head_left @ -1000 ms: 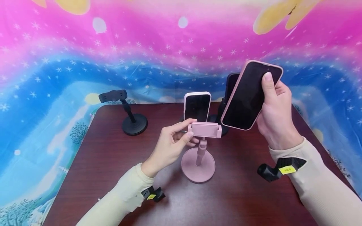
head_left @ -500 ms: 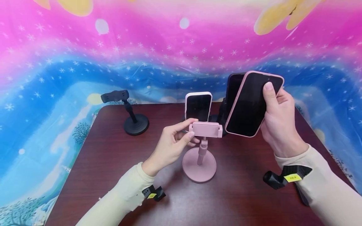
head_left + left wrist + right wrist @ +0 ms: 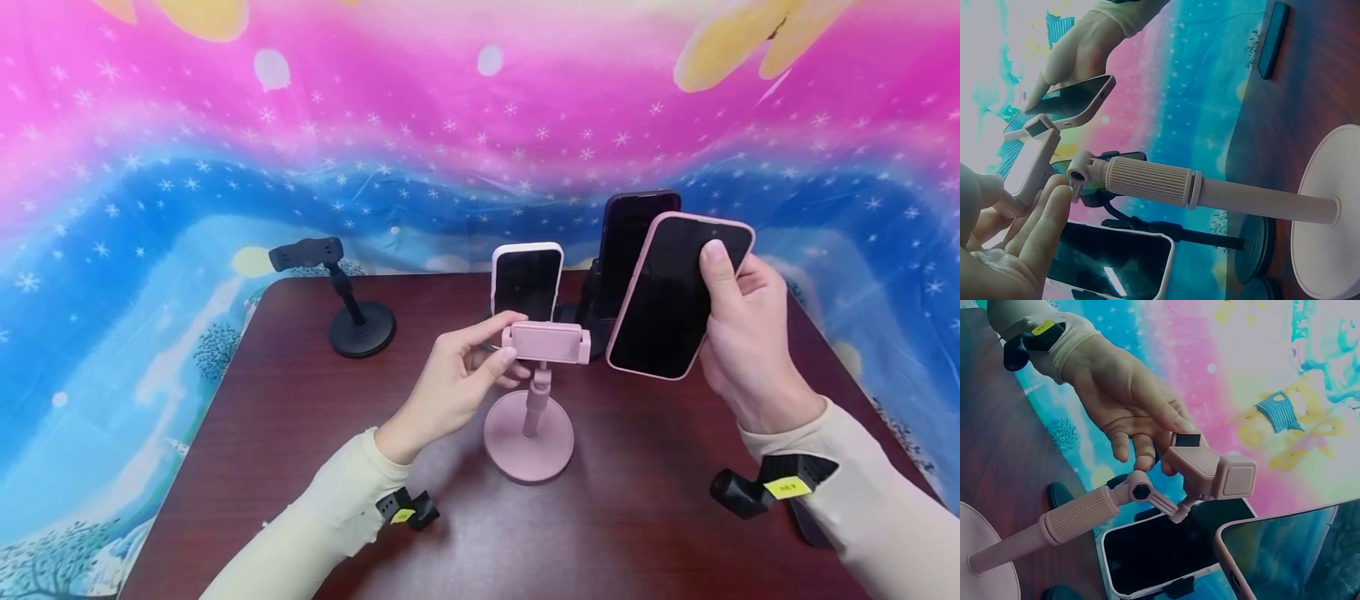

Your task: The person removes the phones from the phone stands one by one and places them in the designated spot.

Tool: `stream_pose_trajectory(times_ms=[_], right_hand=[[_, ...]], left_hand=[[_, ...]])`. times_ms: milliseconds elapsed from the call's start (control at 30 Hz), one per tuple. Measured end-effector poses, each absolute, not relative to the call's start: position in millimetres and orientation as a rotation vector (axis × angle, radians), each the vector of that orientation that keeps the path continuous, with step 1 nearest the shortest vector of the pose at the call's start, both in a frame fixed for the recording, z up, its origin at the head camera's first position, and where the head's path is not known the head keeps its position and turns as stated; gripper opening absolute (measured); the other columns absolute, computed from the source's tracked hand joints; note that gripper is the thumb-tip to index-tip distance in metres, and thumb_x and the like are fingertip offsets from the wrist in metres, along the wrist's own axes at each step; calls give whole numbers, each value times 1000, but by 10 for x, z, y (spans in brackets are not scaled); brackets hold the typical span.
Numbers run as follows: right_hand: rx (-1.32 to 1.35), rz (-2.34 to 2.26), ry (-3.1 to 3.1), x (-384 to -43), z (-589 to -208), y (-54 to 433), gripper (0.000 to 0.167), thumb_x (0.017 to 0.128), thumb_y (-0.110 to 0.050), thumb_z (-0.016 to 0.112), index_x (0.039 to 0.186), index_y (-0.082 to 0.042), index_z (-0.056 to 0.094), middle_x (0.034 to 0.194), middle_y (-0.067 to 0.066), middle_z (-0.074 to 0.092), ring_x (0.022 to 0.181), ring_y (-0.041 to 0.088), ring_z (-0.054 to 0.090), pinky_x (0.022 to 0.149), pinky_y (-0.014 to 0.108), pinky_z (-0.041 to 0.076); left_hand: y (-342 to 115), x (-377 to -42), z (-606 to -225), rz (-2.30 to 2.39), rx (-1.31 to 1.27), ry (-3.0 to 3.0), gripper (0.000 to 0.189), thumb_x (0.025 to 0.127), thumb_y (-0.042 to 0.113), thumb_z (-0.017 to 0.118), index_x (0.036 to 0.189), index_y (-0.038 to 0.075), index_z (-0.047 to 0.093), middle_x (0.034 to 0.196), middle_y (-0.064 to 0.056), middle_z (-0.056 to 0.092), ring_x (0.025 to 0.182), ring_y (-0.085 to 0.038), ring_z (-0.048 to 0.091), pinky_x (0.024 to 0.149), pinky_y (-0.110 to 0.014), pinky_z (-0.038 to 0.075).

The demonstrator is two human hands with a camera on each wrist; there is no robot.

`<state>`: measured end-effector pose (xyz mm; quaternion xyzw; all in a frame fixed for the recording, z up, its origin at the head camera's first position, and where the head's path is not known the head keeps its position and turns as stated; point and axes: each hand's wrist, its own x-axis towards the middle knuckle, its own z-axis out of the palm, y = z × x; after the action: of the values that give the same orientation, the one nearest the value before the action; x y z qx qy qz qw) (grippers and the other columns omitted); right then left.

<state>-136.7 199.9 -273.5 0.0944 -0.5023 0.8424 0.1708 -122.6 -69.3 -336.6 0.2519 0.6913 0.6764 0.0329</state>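
Observation:
My left hand [image 3: 446,387] pinches the left end of the clamp [image 3: 546,342] on a pink phone stand [image 3: 531,454], thumb in front and fingers behind. The stand's round base rests on the table. My right hand [image 3: 750,346] grips a phone in a pink case [image 3: 663,304], its thumb pressed on the dark screen. That phone is tilted and held in the air to the right of the clamp, apart from it in the head view. In the right wrist view the same phone [image 3: 1291,550] fills the lower right corner, and the clamp's jaws lie close together.
Behind the pink stand is a white-cased phone [image 3: 527,282] and, to its right, a dark phone [image 3: 630,237] on a black stand. A bare black stand [image 3: 362,327] is at the back left. Another dark phone [image 3: 1274,40] lies on the table near the right forearm.
My right hand has lowered the pink-cased phone and moved slightly right, so more of the dark phone behind shows. My left hand stays at the clamp.

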Motion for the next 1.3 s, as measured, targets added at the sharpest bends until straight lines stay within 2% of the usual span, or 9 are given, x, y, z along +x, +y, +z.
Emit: stream_pose_trajectory(times_ms=[133,433,867,1133,1300], right_hand=[[262,2377,-1434,-1348,-2764,2014,20,100,-12,63,106,4,72,92,8,78,78,15,75,69,24,63],[188,2358,-1476,-1302,-2863,2050,20,99,-13,64,108,2,74,92,7,79,78,14,76,70,24,63],[119,2335,-1545,-1267,-3021,2085,19,100,-13,63,108,-2,75,92,4,80,78,12,76,70,24,63],[97,2322,-1547,-1258,-3086,2095,18,100,-10,61,106,-3,76,92,4,80,78,12,76,69,23,63],[84,2317,-1567,-1251,-3133,2108,17,101,-11,61,105,-4,76,91,3,80,77,11,76,69,23,63]], left_hand=[[-694,-1224,-3351,2080,777,2122,40,100,-2,56,140,-5,54,117,-28,68,86,-42,72,75,-37,65],[-700,-1239,-3373,2083,763,2130,41,100,-2,57,141,-4,54,116,-28,68,89,-49,71,76,-37,65],[-702,-1247,-3333,2084,758,2082,39,100,-2,55,139,-7,54,120,-30,66,96,-45,72,82,-39,65],[-686,-1235,-3316,2084,704,2023,38,102,-2,51,140,-8,52,129,-30,64,106,-44,71,87,-59,60],[-642,-1216,-3331,2144,687,1986,38,103,-2,50,140,-10,51,128,-34,63,105,-45,70,86,-54,61]])
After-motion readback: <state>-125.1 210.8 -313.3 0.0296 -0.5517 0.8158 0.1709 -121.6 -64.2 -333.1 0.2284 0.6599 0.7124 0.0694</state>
